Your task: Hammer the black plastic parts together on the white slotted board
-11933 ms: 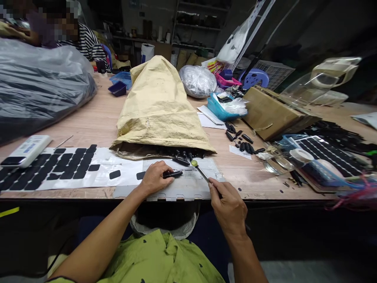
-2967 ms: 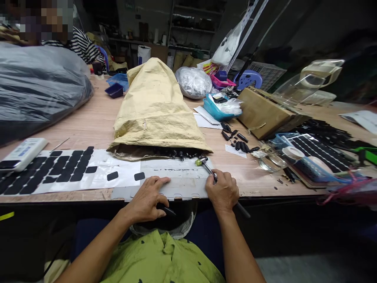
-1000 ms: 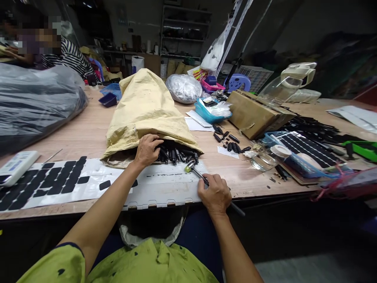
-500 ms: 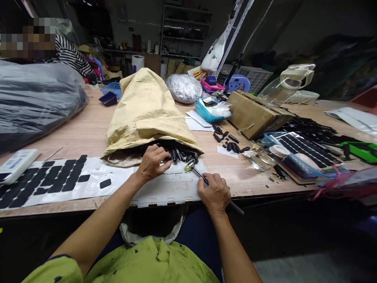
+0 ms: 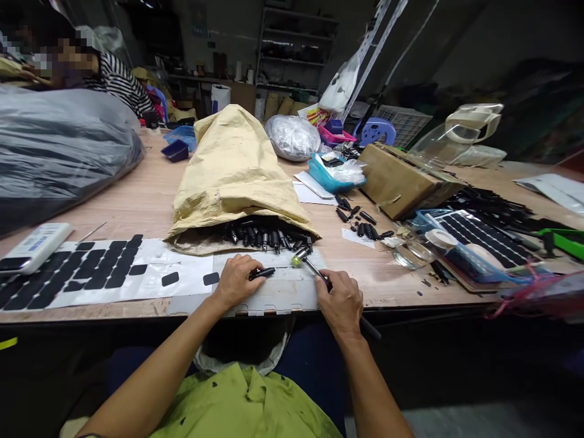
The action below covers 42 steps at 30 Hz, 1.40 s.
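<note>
So the black cylindrical part is lying on its side over the grey board, just in from the front edge of the worktable. The left hand has it in a snug pinch, thumb on the near side, fingers curled over, with 1 end poking out toward the right. Can't tell if it's pressed right down on the board.

The right hand is wrapped all the way round the handle of a small hammer. The yellow-green head sits near the part, not touching it, and the grip end sticks out past the front edge.

My 2 cents: hold the part flat and square on the board, leave that end sticking out, and keep the fingertips well back from the hammer head. A looser wrist with small, controlled moves is probably kinder to both. I'd also watch the pile of black parts spilling from the mouth of the paper sack, since the head is right beside it and could snag.
</note>
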Each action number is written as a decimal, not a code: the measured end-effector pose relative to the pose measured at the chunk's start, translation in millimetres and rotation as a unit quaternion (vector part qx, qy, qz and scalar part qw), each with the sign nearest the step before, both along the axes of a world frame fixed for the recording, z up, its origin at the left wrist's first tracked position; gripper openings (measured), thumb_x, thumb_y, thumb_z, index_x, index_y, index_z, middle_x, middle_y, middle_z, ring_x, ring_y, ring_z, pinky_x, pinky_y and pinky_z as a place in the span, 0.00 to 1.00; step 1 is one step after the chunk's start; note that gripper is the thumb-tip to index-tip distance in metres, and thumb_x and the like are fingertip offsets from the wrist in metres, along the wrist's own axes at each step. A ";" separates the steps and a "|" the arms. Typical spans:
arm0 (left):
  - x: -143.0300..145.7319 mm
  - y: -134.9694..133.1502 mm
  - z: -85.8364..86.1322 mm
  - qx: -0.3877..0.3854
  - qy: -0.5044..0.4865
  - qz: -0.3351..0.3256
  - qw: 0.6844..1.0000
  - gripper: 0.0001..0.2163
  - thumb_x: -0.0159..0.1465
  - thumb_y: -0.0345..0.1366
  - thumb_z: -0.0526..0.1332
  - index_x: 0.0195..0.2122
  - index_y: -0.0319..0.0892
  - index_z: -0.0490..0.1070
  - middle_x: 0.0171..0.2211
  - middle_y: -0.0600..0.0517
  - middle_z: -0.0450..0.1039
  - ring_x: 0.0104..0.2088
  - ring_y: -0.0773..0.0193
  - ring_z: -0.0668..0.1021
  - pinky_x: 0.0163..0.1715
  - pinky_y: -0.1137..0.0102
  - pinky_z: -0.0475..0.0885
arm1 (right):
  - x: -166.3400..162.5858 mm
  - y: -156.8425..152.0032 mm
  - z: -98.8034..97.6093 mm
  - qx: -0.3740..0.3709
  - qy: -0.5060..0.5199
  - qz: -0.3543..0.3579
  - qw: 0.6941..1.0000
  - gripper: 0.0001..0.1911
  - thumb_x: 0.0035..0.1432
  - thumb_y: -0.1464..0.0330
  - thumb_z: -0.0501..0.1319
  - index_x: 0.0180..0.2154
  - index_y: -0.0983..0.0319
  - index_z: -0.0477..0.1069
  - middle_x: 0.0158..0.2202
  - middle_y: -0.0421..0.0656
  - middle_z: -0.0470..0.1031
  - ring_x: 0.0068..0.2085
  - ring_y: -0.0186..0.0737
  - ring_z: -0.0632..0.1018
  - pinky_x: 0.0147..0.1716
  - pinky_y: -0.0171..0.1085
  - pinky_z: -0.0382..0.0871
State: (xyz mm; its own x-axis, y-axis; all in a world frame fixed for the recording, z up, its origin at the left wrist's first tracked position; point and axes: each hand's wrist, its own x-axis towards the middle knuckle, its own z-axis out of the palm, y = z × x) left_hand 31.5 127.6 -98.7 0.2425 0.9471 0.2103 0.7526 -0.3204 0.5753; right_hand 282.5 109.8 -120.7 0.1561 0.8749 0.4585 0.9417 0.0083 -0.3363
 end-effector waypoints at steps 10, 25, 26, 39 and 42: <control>-1.0 8.5 4.6 -0.067 -0.018 -0.010 0.998 0.07 0.58 0.36 0.65 0.38 0.47 0.80 0.34 0.53 0.76 0.40 0.59 0.72 0.43 0.64 0.65 | -44.2 -38.1 16.0 -0.025 0.225 0.158 0.961 0.15 0.66 0.62 0.53 0.47 0.61 0.73 0.45 0.48 0.76 0.47 0.42 0.76 0.48 0.41 0.70; 0.2 10.3 3.8 -0.072 -0.032 -0.001 0.997 0.08 0.55 0.34 0.68 0.37 0.48 0.80 0.34 0.54 0.76 0.40 0.58 0.73 0.44 0.62 0.65 | -53.1 -46.4 31.1 -0.055 0.170 0.183 0.967 0.17 0.67 0.66 0.52 0.53 0.57 0.73 0.39 0.45 0.76 0.39 0.38 0.77 0.42 0.37 0.71; 0.1 10.2 3.7 -0.072 -0.031 -0.002 0.997 0.08 0.55 0.35 0.68 0.37 0.49 0.80 0.34 0.54 0.76 0.40 0.58 0.73 0.44 0.62 0.65 | -54.4 -46.5 32.0 -0.050 0.174 0.184 0.966 0.17 0.67 0.66 0.52 0.53 0.57 0.73 0.39 0.45 0.76 0.40 0.39 0.77 0.42 0.37 0.71; 0.0 9.5 2.6 -0.075 -0.032 0.002 0.997 0.09 0.55 0.35 0.68 0.38 0.48 0.79 0.35 0.54 0.76 0.40 0.58 0.72 0.45 0.62 0.65 | -49.4 -38.0 26.7 -0.036 0.160 0.158 0.974 0.17 0.66 0.64 0.53 0.51 0.57 0.74 0.43 0.45 0.76 0.43 0.41 0.77 0.42 0.38 0.69; 0.1 8.5 0.4 -0.061 -0.024 0.002 0.998 0.08 0.55 0.35 0.67 0.36 0.47 0.78 0.34 0.54 0.76 0.40 0.58 0.72 0.45 0.61 0.65 | -33.1 -26.0 22.7 -0.017 0.071 0.089 0.993 0.16 0.65 0.65 0.53 0.49 0.57 0.75 0.39 0.45 0.76 0.39 0.41 0.75 0.38 0.38 0.66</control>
State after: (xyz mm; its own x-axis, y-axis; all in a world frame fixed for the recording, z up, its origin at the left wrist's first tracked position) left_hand 31.6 136.2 -98.3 0.2303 0.9674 0.1049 0.7248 -0.2425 0.6449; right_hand 249.4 83.8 -98.0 0.0589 0.9088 0.4131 0.8694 0.1567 -0.4687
